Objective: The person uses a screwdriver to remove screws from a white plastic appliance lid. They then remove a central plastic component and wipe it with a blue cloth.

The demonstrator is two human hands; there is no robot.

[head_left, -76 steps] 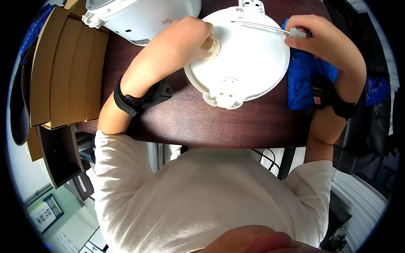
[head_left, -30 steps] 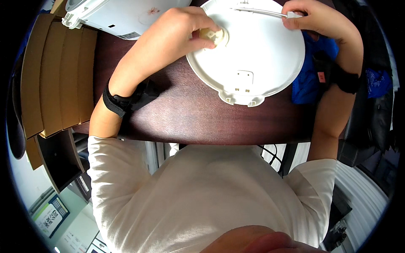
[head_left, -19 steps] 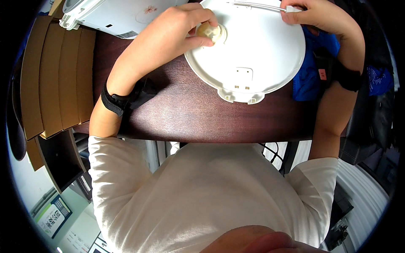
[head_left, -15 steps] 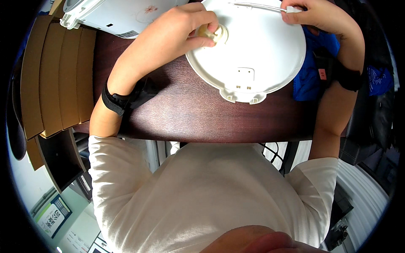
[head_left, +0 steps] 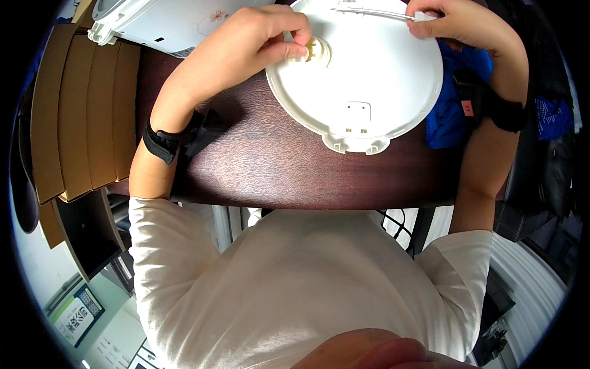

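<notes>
A round white plastic lid [head_left: 381, 80], with hinge tabs along its near rim, lies at the far middle of the table. My left hand [head_left: 270, 40] is closed, thumb and fingertips pinching the left edge of a small cream round fitting [head_left: 318, 53] on the lid. The fingers hide part of that piece. At the far right rim, my right hand [head_left: 445, 21] is closed round the white end of a thin metal rod [head_left: 381, 11]. The rod lies across the lid's far side, pointing left. Black bands circle both my wrists.
A white appliance body [head_left: 166, 24] with a flower print stands at the far left. Brown cardboard [head_left: 80, 111] rises along the left side. Blue cloth [head_left: 448, 117] lies on the dark wooden table [head_left: 289, 166], right of the lid.
My left hand has drawn back slightly to the left, showing more of the cream fitting. The lid has shifted slightly left; my right hand still holds the rod.
</notes>
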